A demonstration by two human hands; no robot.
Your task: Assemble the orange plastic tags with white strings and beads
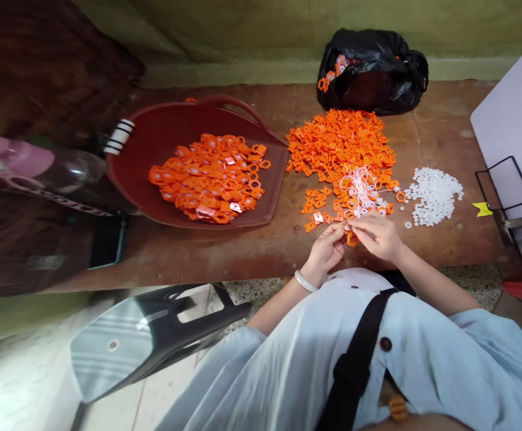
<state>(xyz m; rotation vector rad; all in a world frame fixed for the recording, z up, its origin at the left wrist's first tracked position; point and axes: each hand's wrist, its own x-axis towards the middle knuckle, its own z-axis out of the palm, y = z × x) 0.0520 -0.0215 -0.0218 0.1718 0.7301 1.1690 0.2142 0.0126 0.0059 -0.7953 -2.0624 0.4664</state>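
My left hand (327, 246) pinches a small orange plastic piece (352, 240), whose ring-shaped end hangs out below the fingertips. My right hand (378, 236) meets it with fingers pressed together at a tiny white bit; what exactly these fingers hold is too small to make out. Just beyond the hands lies a bundle of pinkish-white string (360, 188). Behind that spreads a heap of orange plastic pieces (339, 142), with several loose ones near my left hand. To the right of my right hand is a pile of small white plastic discs (435, 196).
A dark red basket (153, 129) with orange pieces stands left on the wooden table (454, 129). At the back is a black plastic bag (378, 72). A pink-capped bottle (70, 164) is far left, a grey plastic stool (112, 341) below, a pale panel (516, 120) right.
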